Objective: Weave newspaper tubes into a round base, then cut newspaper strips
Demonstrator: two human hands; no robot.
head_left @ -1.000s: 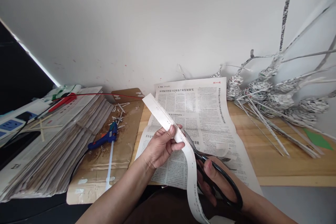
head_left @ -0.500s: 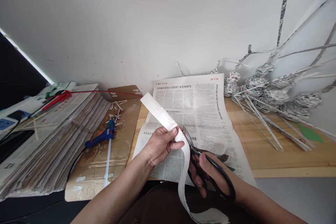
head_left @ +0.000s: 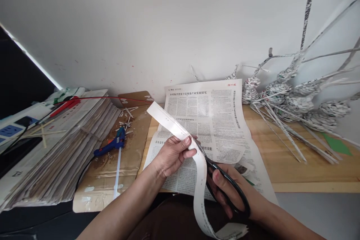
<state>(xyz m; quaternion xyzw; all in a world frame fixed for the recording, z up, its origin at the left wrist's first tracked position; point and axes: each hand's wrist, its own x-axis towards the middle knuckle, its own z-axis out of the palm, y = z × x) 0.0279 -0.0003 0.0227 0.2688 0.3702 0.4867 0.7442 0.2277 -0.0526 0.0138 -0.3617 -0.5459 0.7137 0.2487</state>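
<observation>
My left hand [head_left: 176,153] pinches a long white paper strip [head_left: 200,183] between thumb and fingers. One end of the strip points up and left, while the rest curls down toward my lap. My right hand [head_left: 229,185] is wrapped round the black handles of a pair of scissors [head_left: 215,167]. The blades lie against the strip just right of my left fingertips, partly hidden by the paper. Beneath both hands, a printed newspaper sheet [head_left: 197,101] is spread on the wooden table [head_left: 287,168].
Stacked newspapers [head_left: 75,138] fill the left side, with a power strip [head_left: 14,129] on top. A blue glue gun [head_left: 112,145] lies on brown cardboard [head_left: 98,183]. Woven paper pieces [head_left: 298,101] with long protruding sticks stand at the right, near a green scrap [head_left: 336,144].
The scissors' handles have come closer together in my right hand. The hanging part of the strip has swung slightly right, and the view has shifted a little.
</observation>
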